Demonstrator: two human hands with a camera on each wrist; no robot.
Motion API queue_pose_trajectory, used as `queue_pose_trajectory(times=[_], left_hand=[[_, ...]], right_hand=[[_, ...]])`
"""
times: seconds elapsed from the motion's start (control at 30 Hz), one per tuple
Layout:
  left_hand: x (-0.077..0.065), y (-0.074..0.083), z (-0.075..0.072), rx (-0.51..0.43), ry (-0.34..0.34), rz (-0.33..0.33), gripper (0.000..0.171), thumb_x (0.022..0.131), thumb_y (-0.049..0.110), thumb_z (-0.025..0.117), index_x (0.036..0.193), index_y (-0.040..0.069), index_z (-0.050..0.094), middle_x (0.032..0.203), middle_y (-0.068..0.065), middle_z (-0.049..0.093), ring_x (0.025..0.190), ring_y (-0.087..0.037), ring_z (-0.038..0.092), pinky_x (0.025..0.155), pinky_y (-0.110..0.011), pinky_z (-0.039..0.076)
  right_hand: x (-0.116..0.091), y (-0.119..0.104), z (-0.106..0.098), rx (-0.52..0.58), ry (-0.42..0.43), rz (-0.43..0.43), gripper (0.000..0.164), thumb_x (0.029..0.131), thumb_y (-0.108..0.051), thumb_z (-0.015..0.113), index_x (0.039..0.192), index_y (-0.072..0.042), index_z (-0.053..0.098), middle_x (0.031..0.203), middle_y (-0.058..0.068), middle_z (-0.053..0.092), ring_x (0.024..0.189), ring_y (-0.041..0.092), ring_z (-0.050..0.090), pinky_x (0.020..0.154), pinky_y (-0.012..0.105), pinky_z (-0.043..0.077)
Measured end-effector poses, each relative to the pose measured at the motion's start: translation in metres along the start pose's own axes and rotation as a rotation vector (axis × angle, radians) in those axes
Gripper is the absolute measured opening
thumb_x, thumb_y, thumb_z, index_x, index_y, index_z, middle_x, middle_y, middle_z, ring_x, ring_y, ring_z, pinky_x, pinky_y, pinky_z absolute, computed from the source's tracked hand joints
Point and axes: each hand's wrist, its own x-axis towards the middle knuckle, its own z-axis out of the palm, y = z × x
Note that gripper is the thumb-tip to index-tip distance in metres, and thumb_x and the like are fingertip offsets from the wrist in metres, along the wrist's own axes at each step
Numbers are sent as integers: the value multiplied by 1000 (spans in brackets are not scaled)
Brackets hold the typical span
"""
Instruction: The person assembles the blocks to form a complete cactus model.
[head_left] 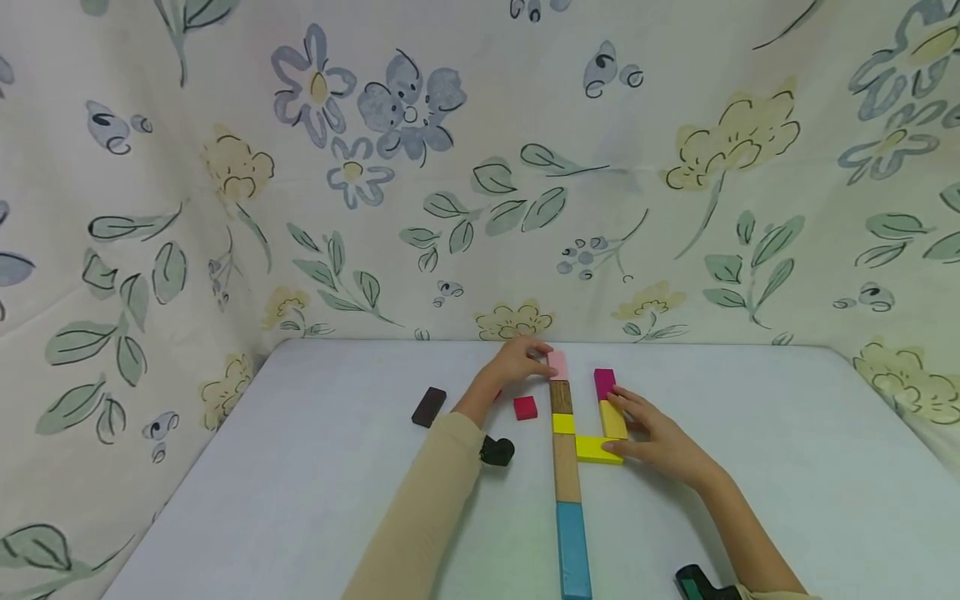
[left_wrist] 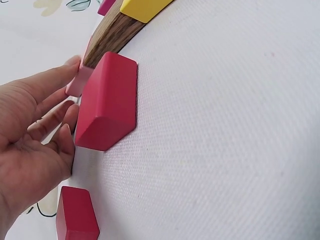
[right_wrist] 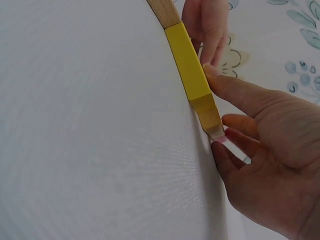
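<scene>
A column of blocks runs up the table in the head view: a blue block (head_left: 573, 550), a tan wooden block (head_left: 567, 468), a small yellow block (head_left: 563, 424), a brown wooden block (head_left: 561, 397) and a pink block (head_left: 558, 365) at the far end. My left hand (head_left: 517, 360) pinches the pink block between thumb and fingers. A flat yellow block (head_left: 596, 451) juts right from the column; a second yellow block (head_left: 613, 421) and a magenta block (head_left: 604, 384) extend away from it. My right hand (head_left: 660, 437) touches the flat yellow block with its thumb and the second yellow block with its fingers.
A red block (head_left: 525, 407) lies left of the column, with another red block (left_wrist: 77, 215) partly behind my left wrist in the head view. Farther left is a dark brown block (head_left: 429, 407). A floral cloth (head_left: 450, 283) hangs behind the table's far edge.
</scene>
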Motion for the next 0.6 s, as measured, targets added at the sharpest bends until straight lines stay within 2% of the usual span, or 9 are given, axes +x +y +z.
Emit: queue_pose_trajectory(times=[0.6], left_hand=[[1,-2,0,-5,-2,9,45,94,22,83,135,8,71,135,-10,65,120,-27,60,107,-40,52]], right_hand=[[0,-1,-1,-8,-5,6,85,92,-32,80,159,2,41,169,29,25,144,54,42,111,63,46]])
